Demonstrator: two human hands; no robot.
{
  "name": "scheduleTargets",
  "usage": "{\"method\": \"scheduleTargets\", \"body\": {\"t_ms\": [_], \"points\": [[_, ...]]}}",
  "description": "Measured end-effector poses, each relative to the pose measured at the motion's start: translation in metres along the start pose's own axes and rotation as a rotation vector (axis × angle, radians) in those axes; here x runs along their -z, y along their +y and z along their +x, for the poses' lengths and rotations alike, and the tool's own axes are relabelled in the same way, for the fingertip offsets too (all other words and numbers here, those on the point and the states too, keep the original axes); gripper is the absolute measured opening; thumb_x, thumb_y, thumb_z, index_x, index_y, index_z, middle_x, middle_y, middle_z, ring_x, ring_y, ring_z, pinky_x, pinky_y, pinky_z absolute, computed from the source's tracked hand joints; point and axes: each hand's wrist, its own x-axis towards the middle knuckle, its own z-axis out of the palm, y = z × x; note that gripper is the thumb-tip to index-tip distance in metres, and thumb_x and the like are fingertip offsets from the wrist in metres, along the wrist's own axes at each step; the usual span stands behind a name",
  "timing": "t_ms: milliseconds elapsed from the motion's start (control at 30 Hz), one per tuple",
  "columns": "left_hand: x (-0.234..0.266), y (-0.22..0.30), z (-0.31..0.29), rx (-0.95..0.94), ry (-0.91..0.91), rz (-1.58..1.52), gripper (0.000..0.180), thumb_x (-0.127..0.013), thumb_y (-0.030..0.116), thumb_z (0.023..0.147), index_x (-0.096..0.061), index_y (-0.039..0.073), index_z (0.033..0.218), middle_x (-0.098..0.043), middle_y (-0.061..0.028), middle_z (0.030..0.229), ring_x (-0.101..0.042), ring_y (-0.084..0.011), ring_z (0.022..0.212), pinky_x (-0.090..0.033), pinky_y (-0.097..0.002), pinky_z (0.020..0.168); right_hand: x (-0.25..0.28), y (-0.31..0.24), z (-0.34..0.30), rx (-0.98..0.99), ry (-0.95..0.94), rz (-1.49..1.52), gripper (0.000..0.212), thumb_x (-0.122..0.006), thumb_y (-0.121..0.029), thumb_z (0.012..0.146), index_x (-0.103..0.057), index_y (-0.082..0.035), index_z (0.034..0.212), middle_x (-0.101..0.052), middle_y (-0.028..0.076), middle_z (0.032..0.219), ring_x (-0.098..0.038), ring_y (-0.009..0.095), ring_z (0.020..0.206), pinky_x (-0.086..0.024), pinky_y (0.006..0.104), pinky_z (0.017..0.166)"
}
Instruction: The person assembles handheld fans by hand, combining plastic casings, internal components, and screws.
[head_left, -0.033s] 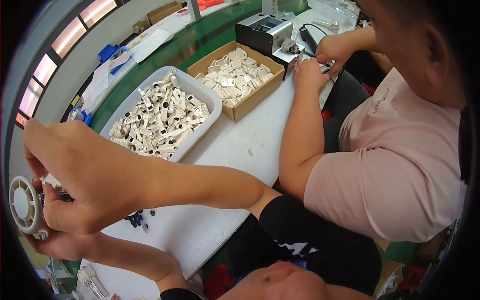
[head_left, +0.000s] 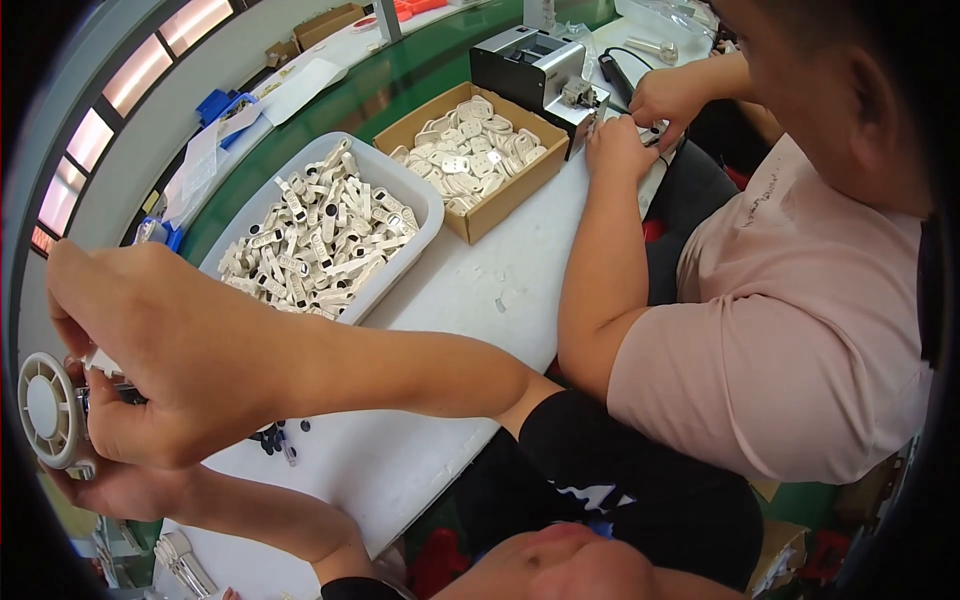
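At the far left edge, a small white handheld fan (head_left: 48,412) with a round spoked grille rests in my left hand (head_left: 125,488), whose fingers curl under and behind it. My right hand (head_left: 175,350) reaches over from above, fingers bent in a pinch on a small white plastic piece (head_left: 102,362) against the fan. A dark and metallic part shows between the piece and the grille. My right hand covers most of the fan's body, and its fingertips are partly hidden.
Beyond my right forearm stands a grey tub (head_left: 425,205) of white plastic parts with dark spots. Next to it is a cardboard box (head_left: 470,228) of flat white pieces. A co-worker (head_left: 770,330) works at a black-and-silver machine (head_left: 530,75). Small black parts (head_left: 272,440) lie under my arms.
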Motion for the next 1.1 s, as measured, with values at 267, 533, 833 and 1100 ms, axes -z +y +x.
{"method": "scheduleTargets", "body": {"t_ms": [267, 533, 833, 1100], "points": [[0.001, 0.003, 0.000, 0.009, -0.020, -0.072, 0.060, -0.043, 0.039, 0.095, -0.045, -0.001, 0.140, -0.051, -0.0257, 0.136, -0.049, -0.0377, 0.128, -0.032, -0.0501, 0.114, 0.000, 0.003, 0.000, 0.011, -0.056, 0.001, 0.022, -0.057, -0.005, 0.068, -0.046, 0.002, 0.086, -0.058, 0.017, 0.073, -0.059, 0.037, 0.063, -0.046, 0.0424, 0.056], [0.000, 0.008, -0.003, 0.040, -0.016, -0.099, 0.057, -0.043, 0.037, 0.095, -0.047, 0.000, 0.138, -0.051, -0.0244, 0.136, -0.049, -0.0359, 0.128, -0.034, -0.0489, 0.113, -0.004, 0.000, -0.003, 0.047, -0.044, 0.006, 0.019, -0.056, -0.003, 0.071, -0.049, 0.002, 0.088, -0.060, 0.016, 0.077, -0.061, 0.035, 0.070, -0.048, 0.0423, 0.061], [0.003, 0.003, 0.004, 0.056, -0.092, -0.111, 0.063, -0.044, 0.045, 0.092, -0.047, 0.002, 0.138, -0.052, -0.0191, 0.137, -0.050, -0.0314, 0.128, -0.040, -0.0459, 0.108, -0.002, 0.005, 0.000, 0.134, -0.035, -0.053, 0.024, -0.057, 0.003, 0.072, -0.059, -0.003, 0.095, -0.064, 0.013, 0.088, -0.062, 0.032, 0.078, -0.050, 0.0401, 0.067], [0.008, -0.002, 0.003, 0.132, -0.159, -0.147, 0.064, -0.047, 0.047, 0.091, -0.046, 0.004, 0.139, -0.051, -0.0172, 0.139, -0.052, -0.0290, 0.127, -0.042, -0.0432, 0.107, 0.010, -0.004, 0.002, 0.068, -0.041, -0.118, 0.026, -0.059, 0.003, 0.071, -0.061, -0.004, 0.096, -0.065, 0.011, 0.089, -0.062, 0.031, 0.082, -0.051, 0.0386, 0.067]]}}
